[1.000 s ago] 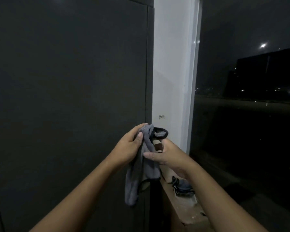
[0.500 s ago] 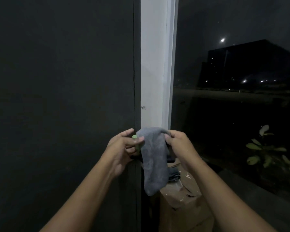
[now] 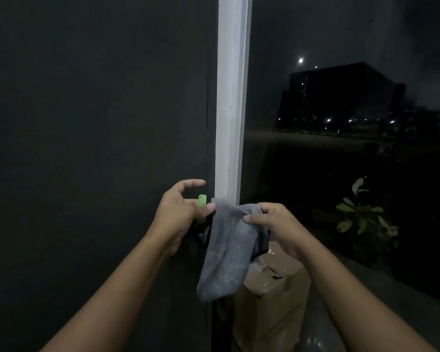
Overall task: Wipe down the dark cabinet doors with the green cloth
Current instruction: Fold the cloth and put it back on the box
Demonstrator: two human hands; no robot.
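I see my two hands holding one cloth point(image 3: 229, 250), grey with a green edge showing, low against the white post point(image 3: 230, 97): left hand point(image 3: 181, 212) pinching its corner, forefinger loose, right hand point(image 3: 277, 224) curled round its top, one dark cabinet door point(image 3: 99, 123) left of the post, one cardboard box point(image 3: 272, 301) at its foot.
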